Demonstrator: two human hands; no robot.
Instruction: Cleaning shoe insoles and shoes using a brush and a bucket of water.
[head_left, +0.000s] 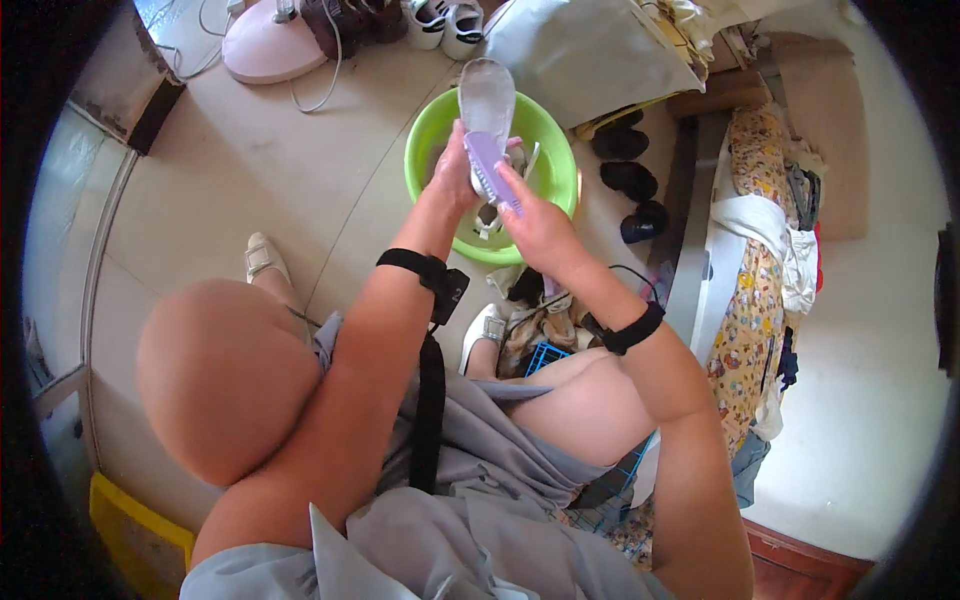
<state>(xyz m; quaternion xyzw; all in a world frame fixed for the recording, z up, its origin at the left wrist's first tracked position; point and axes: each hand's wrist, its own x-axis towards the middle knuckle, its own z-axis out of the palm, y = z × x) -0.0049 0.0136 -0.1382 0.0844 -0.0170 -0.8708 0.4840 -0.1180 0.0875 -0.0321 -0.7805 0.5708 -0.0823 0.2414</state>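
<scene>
Over a light green basin (562, 150) I hold a pale shoe (487, 92) with its sole turned up. My left hand (454, 172) is closed on the shoe's near part from the left side. In my right hand (541, 226) is a purple scrubbing brush (488, 168), its bristles against the near end of the shoe. The fingers under the shoe are partly hidden. White laces (487, 226) and some darker material show in the basin below my hands; what they belong to is partly covered.
Several black shoes (628, 180) line the floor right of the basin, beside a bed with patterned bedding (745, 330). A large pale bag (585, 55) stands behind. White-and-black sneakers (445, 25) and a pink rounded object (268, 42) with a cable lie far left. Cloths (545, 335) lie near my legs.
</scene>
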